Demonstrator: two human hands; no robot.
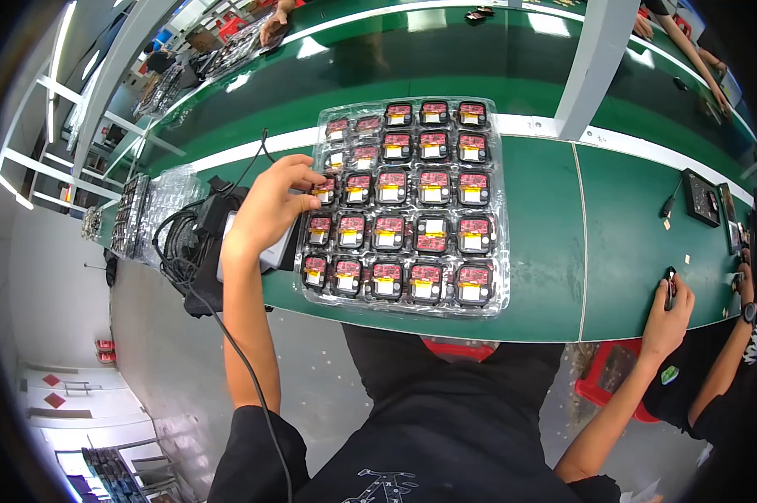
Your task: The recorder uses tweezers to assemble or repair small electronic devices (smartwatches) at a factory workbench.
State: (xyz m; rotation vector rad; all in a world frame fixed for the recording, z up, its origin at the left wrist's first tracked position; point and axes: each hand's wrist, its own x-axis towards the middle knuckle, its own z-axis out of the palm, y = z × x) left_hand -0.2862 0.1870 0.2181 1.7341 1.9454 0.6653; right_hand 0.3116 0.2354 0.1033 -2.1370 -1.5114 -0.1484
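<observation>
A clear plastic tray (502, 226) lies on the green bench in front of me. Its pockets hold rows of small square black-cased modules (391, 186) with red circuit boards, white labels and yellow strips. In the upper left pockets the red shapes look paler and lack the bold black rim. At the tray's left edge, my left hand (273, 205) has its thumb and fingers closed on the sides of a black-cased module (325, 192) in the third row. Out to the right, my right hand (670, 317) grips a small dark piece (669, 289) just above the bench.
Left of the tray sit coiled black cable (177, 243), a white box (273, 251) and stacked clear trays (164, 205). A white metal post (592, 75) rises behind the tray. A black box (700, 198) lies at far right, near a neighbouring person's watch-wearing arm (730, 352).
</observation>
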